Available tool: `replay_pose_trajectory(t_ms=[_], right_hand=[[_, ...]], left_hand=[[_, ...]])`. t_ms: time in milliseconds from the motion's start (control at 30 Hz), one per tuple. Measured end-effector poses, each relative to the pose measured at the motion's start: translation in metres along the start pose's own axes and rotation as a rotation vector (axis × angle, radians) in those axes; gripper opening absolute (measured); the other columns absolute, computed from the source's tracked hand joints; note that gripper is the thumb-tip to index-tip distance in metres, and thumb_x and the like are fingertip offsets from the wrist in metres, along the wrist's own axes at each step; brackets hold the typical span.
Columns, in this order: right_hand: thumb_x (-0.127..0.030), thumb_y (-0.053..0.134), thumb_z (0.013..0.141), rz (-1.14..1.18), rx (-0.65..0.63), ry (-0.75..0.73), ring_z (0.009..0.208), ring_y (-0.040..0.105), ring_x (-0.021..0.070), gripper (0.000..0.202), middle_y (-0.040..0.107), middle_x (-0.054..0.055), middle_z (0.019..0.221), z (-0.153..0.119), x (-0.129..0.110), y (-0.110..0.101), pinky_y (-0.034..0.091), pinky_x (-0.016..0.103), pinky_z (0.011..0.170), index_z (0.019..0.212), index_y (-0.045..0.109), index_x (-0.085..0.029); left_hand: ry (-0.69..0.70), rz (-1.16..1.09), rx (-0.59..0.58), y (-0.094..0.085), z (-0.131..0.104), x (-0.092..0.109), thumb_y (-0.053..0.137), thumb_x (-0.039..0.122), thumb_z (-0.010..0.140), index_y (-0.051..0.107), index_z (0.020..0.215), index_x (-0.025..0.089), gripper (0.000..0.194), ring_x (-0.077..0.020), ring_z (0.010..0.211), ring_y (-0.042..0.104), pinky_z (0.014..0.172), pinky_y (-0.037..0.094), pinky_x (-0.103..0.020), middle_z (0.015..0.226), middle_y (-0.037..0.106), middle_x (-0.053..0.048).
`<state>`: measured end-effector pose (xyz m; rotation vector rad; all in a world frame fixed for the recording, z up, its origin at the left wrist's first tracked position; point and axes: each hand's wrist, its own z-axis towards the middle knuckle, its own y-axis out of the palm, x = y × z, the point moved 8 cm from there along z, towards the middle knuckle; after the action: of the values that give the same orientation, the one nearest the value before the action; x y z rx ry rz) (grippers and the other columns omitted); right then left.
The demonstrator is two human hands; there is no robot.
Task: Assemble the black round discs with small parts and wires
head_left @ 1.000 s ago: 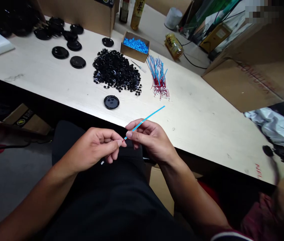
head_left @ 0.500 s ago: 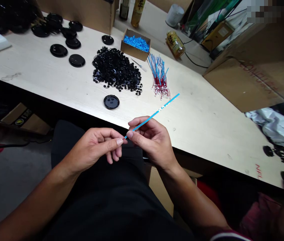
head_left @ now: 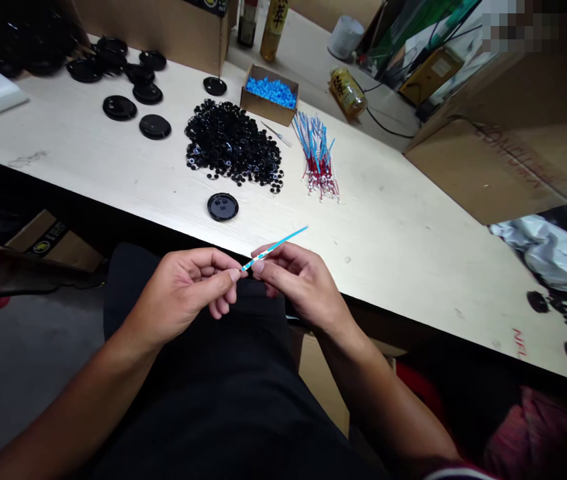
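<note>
In front of my lap, both hands hold one thin blue-and-white strand [head_left: 287, 238], which looks like a wire or cord. My left hand [head_left: 188, 290] pinches its lower end between thumb and forefinger; the very tip is hidden by the fingers. Close beside it, my right hand [head_left: 303, 280] is closed on the strand a little higher up, thumb against fingers. White bands show on the strand between the two hands, and its plain blue end points up and right past my right hand. Beyond, on the table, lies a round black disc [head_left: 223, 207] with small holes.
A heap of small black rings [head_left: 233, 143] lies mid-table, with a cardboard box of blue pieces [head_left: 269, 107] behind. Right of it is a bundle of blue, white and red strands [head_left: 318, 157]. Several black discs [head_left: 155, 127] sit left; a large carton [head_left: 493, 153] stands right.
The strand's free blue end has drawn down and left, so less sticks out beyond my right hand. Its white part now lies at my fingertips. A person's hand at far right has mostly left view.
</note>
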<state>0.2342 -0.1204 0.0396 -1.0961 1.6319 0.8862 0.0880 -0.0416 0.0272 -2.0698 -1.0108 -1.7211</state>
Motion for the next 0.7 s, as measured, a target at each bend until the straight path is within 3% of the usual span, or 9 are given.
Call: replay_pose_trajectory(t_ms=[100,200,400,700], right_hand=[[-0.036,0.083,0.088,-0.153,0.086,-0.051,0.062,0.053,0.0103,0.021,0.066,0.0,0.073,-0.009,-0.012,-0.006,0.042,0.023,0.054,0.083,0.075,-0.017],[-0.028,0.079,0.091,-0.251,0.173,-0.164,0.06,0.052,0.0096,0.014,0.065,-0.002,0.069,-0.02,-0.031,-0.005,0.04,0.023,0.054,0.083,0.075,-0.017],[-0.02,0.075,0.09,-0.276,0.122,-0.205,0.062,0.057,0.0103,0.005,0.07,-0.001,0.076,-0.02,-0.037,0.01,0.044,0.023,0.056,0.085,0.074,-0.018],[-0.017,0.072,0.089,-0.325,0.131,-0.199,0.06,0.055,0.0103,0.008,0.067,-0.002,0.073,-0.018,-0.035,0.008,0.042,0.024,0.054,0.081,0.072,-0.019]], left_hand=[[0.041,0.071,0.05,-0.003,-0.001,0.009,0.078,0.029,0.094,0.078,0.089,0.016,0.014,-0.0097,0.051,0.065,0.048,0.055,-0.017,0.068,0.074,0.0],[0.067,0.129,0.072,-0.001,-0.001,0.016,0.077,0.027,0.092,0.078,0.089,0.016,0.012,-0.01,0.052,0.065,0.049,0.055,-0.016,0.068,0.074,0.0],[0.094,0.2,0.087,0.006,-0.005,0.022,0.075,0.025,0.092,0.079,0.092,0.015,0.01,-0.0121,0.057,0.069,0.053,0.058,-0.018,0.07,0.075,0.0],[0.124,0.308,0.114,0.009,-0.008,0.023,0.075,0.028,0.092,0.081,0.094,0.016,0.014,-0.0136,0.062,0.068,0.056,0.056,-0.021,0.073,0.076,-0.002]])
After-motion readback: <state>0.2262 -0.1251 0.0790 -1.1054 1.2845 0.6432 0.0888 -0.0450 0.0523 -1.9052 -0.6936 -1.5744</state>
